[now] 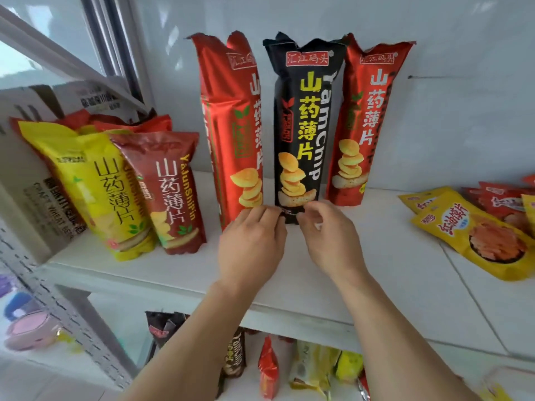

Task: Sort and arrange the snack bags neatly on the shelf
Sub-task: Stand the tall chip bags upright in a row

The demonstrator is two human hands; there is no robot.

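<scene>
A tall black yam-chip bag (304,117) stands upright on the white shelf (162,270), between two tall red yam-chip bags (228,120) (366,120). My left hand (252,244) and my right hand (327,235) both pinch the black bag's bottom edge, one at each side. The red bag on the left touches my left hand's knuckles. Further left, a yellow bag (98,186) and a dark red bag (170,189) lean against more bags behind them.
Flat yellow packets (477,233) and red packets (503,201) lie at the shelf's right end. A cardboard box (31,157) stands at the far left by a window frame. The lower shelf holds several mixed snack bags (269,366).
</scene>
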